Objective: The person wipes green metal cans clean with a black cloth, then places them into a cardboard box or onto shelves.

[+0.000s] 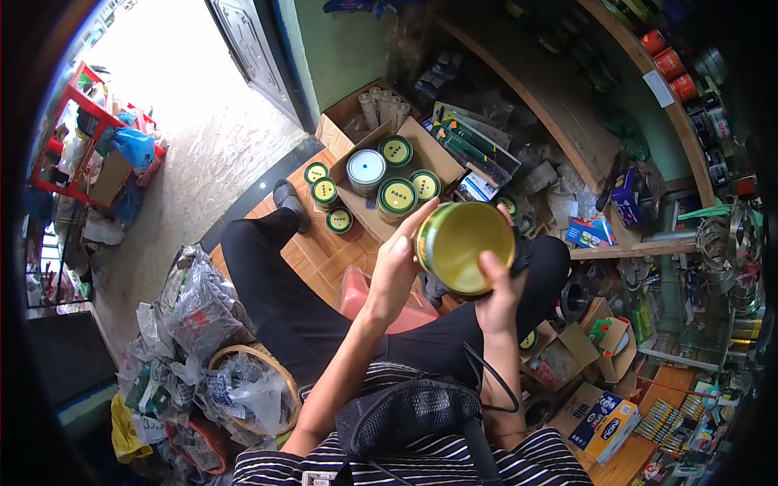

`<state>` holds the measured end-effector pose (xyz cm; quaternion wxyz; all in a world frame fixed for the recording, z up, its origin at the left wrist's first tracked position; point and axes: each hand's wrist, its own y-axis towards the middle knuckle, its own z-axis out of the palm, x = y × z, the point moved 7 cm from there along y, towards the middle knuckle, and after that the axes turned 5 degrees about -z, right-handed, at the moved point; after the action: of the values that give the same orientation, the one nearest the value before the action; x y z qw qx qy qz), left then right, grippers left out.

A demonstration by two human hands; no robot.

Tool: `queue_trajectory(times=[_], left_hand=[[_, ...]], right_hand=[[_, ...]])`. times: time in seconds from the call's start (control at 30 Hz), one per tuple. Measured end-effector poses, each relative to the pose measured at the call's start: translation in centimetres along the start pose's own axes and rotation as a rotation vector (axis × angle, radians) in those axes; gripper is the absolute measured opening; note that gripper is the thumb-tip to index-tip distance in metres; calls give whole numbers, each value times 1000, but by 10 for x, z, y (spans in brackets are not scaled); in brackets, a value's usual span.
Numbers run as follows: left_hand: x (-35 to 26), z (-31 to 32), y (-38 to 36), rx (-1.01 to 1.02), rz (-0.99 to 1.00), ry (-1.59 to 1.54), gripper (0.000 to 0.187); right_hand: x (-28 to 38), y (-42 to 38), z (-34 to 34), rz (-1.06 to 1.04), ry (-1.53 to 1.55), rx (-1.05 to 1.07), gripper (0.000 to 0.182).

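Both hands grip one round tin above the lap.

The left hand (397, 271) and the right hand (496, 293) are apart, clamped on opposite sides of the round tin (463, 245), which is tilted so its yellow-gold flat face shows to the camera; the left fingers (412, 227) reach up along its left rim, the right thumb lies across its lower right edge. Just beyond it, on the floor, an open cardboard box (433, 154) holds more tins with green-and-yellow lids (398, 196), and three others (325, 192) stand beside the box on the wooden floor (312, 253).
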<state>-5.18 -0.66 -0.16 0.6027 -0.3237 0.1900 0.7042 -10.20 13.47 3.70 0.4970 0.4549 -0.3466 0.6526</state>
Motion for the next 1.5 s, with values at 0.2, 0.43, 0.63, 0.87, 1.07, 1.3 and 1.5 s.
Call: queue_trajectory(times=[0.2, 0.43, 0.63, 0.87, 1.07, 1.3, 1.5], left_hand=[[34, 10, 1, 61, -110, -581, 73], [53, -27, -12, -101, -179, -521, 63], [19, -65, 1, -133, 38, -69, 64], [35, -51, -11, -126, -186, -419, 65], [26, -77, -10, -211, -95, -214, 59], [45, -89, -40, -211, -94, -11, 60], [56, -86, -48, -121, -250, -292, 60]], right_hand=[[-1, 1, 7, -130, -411, 18, 49], [19, 17, 38, -502, -721, 267, 31], [-6, -26, 73, -523, -681, 768, 54], [-16, 5, 53, -558, -716, 540, 53], [-34, -28, 63, -618, -767, 734, 67], [-58, -32, 7, -6, -359, 285, 43], [-8, -41, 37, -592, -655, 161, 50]])
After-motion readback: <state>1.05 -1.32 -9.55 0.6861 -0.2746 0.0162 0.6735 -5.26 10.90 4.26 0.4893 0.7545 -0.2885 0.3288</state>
